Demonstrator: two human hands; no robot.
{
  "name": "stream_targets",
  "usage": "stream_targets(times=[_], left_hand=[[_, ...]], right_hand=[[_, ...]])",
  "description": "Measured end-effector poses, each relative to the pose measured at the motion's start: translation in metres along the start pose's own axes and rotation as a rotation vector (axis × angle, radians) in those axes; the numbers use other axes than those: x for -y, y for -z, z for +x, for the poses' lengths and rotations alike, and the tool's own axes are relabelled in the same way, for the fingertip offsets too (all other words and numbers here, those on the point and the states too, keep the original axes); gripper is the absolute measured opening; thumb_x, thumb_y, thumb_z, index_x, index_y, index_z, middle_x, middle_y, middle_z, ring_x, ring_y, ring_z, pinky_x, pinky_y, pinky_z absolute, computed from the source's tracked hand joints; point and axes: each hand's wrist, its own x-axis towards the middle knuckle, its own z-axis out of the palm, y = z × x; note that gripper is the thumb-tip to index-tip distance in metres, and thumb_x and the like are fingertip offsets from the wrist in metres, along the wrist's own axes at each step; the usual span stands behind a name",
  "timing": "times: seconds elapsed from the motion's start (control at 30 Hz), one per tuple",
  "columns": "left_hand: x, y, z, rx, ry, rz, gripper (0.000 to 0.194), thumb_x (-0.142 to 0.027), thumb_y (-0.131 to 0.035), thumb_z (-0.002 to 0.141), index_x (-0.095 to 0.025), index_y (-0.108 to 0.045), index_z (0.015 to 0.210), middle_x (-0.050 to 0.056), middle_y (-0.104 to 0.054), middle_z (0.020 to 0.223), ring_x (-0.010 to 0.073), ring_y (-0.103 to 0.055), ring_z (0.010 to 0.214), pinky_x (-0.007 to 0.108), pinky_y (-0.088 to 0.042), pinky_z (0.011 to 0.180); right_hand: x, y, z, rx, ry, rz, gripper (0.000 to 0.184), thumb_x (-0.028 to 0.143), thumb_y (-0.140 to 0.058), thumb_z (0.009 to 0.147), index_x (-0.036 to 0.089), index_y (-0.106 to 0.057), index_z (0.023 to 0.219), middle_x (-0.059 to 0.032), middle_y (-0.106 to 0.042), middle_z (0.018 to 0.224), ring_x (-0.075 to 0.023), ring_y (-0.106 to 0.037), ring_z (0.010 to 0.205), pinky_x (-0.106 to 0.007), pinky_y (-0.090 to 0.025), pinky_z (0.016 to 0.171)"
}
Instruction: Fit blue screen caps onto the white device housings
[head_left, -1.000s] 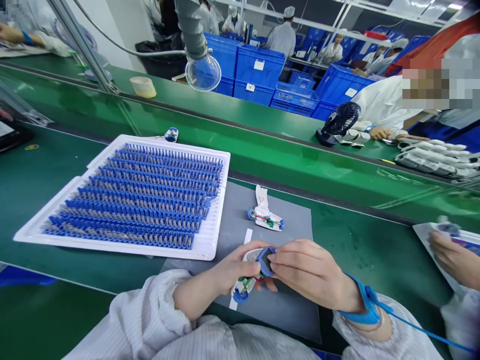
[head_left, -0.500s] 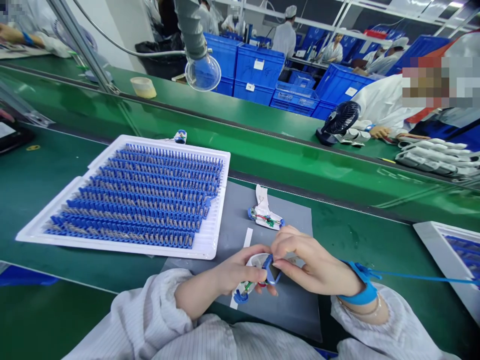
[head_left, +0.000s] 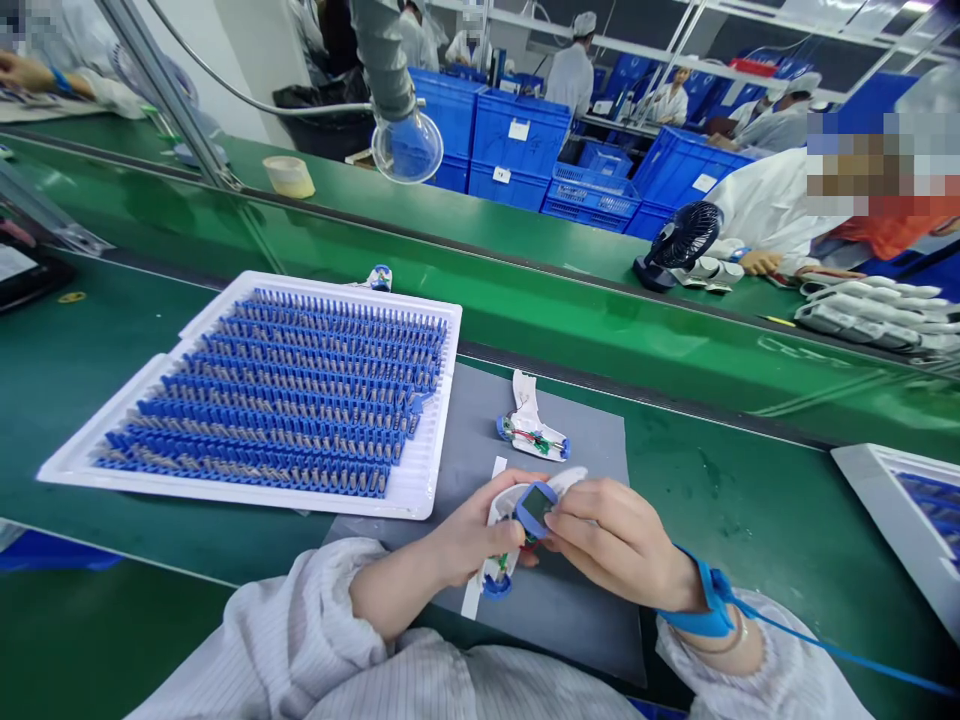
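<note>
My left hand [head_left: 480,535] is closed around a white curved device housing [head_left: 504,503] with wires, green circuit board parts and a blue end piece [head_left: 496,586]. On the housing sits a blue-framed screen [head_left: 535,508], its dark face tilted up toward me. The fingers of my right hand [head_left: 615,540] pinch the screen's right edge, partly hiding the housing's white handle. A blue strap [head_left: 705,605] circles my right wrist. Beyond my hands, a second white housing [head_left: 526,402] with wiring and blue ends lies on the grey mat [head_left: 592,430].
To the left, a white tray [head_left: 411,502] holds many blue parts in rows. A second tray [head_left: 874,480] stands at the right edge. Behind a green ledge are a small black fan [head_left: 679,245], stacked white housings [head_left: 874,315] and a person's hand [head_left: 759,262]. A clear funnel hood [head_left: 407,148] hangs above.
The blue-framed screen has turned from nearly edge-on to facing me. My right hand has dropped slightly at the wrist. Behind the tray, a small white and blue piece has shifted right.
</note>
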Motion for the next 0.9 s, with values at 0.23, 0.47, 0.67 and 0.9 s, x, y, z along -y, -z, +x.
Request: stream_targets(times=[0.23, 0.47, 0.67, 0.9], left_hand=[[-0.001, -0.003, -0.001, 0.021, -0.115, 0.177, 0.065, -0.045, -0.081, 0.052, -0.022, -0.049, 0.104, 0.006, -0.041, 0.121, 0.0108, -0.049, 0.085, 0.020, -0.042, 0.067], [0.000, -0.004, -0.004, -0.028, -0.113, 0.301, 0.051, -0.043, -0.071, 0.067, -0.020, -0.044, 0.105, 0.006, -0.044, 0.116, 0.0146, -0.050, 0.089, 0.024, -0.043, 0.070], [-0.002, -0.007, -0.007, -0.109, -0.241, 0.579, 0.043, -0.046, -0.057, 0.076, -0.017, -0.045, 0.105, 0.011, -0.039, 0.125, 0.0165, -0.053, 0.085, 0.031, -0.045, 0.075], [-0.002, -0.003, -0.004, -0.069, -0.344, 0.689, 0.041, -0.040, -0.058, 0.077, -0.017, -0.045, 0.110, 0.012, -0.041, 0.126, 0.0260, -0.041, 0.118, 0.039, -0.031, 0.102]], right_hand=[[0.004, 0.002, 0.008, 0.141, -0.035, 0.028, 0.015, 0.015, -0.041, 0.096, 0.013, -0.055, 0.100, -0.0087, -0.059, 0.087, -0.0177, -0.055, 0.076, -0.029, -0.045, 0.062], [0.003, 0.000, 0.014, 0.172, -0.022, 0.051, 0.018, 0.014, -0.038, 0.097, 0.011, -0.055, 0.097, -0.0101, -0.059, 0.086, -0.0194, -0.054, 0.075, -0.030, -0.044, 0.062], [0.004, 0.000, 0.015, 0.212, -0.013, 0.045, 0.021, 0.014, -0.034, 0.098, 0.011, -0.055, 0.096, -0.0089, -0.058, 0.084, -0.0180, -0.050, 0.072, -0.030, -0.042, 0.061], [0.003, -0.003, 0.008, 0.183, -0.001, 0.040, 0.019, 0.013, -0.035, 0.098, 0.011, -0.055, 0.099, -0.0090, -0.058, 0.084, -0.0190, -0.052, 0.075, -0.031, -0.042, 0.063]])
